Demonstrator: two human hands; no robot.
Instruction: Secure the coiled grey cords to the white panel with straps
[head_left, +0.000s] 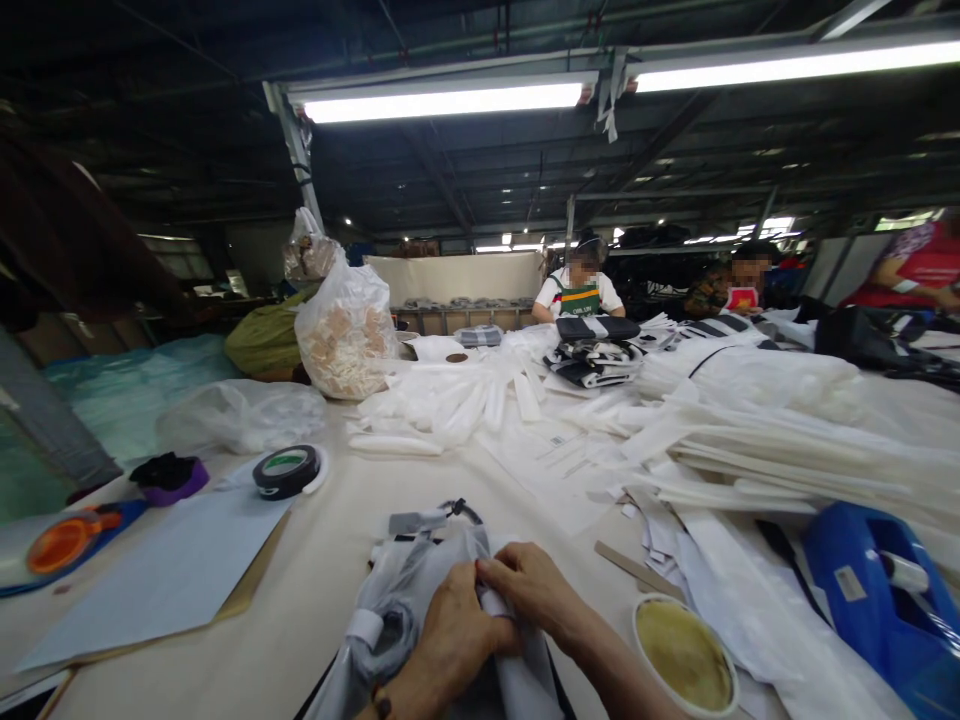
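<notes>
Both my hands rest close together on a grey and white folded garment in a clear plastic bag (pixel 409 590) at the near edge of the table (pixel 315 580). My left hand (pixel 454 635) is closed, its fingers curled into the fabric. My right hand (pixel 529 585) pinches a white fold of the same garment right beside it. A grey tag with a black cord (pixel 431 518) lies at the garment's far end.
A round tin of yellowish paste (pixel 684 655) and a blue tape dispenser (pixel 881 590) sit at right. Black tape roll (pixel 286 470), grey sheet (pixel 169 570), orange-handled tool (pixel 67 540) at left. Piles of white bags (pixel 750 440) and a full plastic sack (pixel 345 330) beyond; people work at the far side.
</notes>
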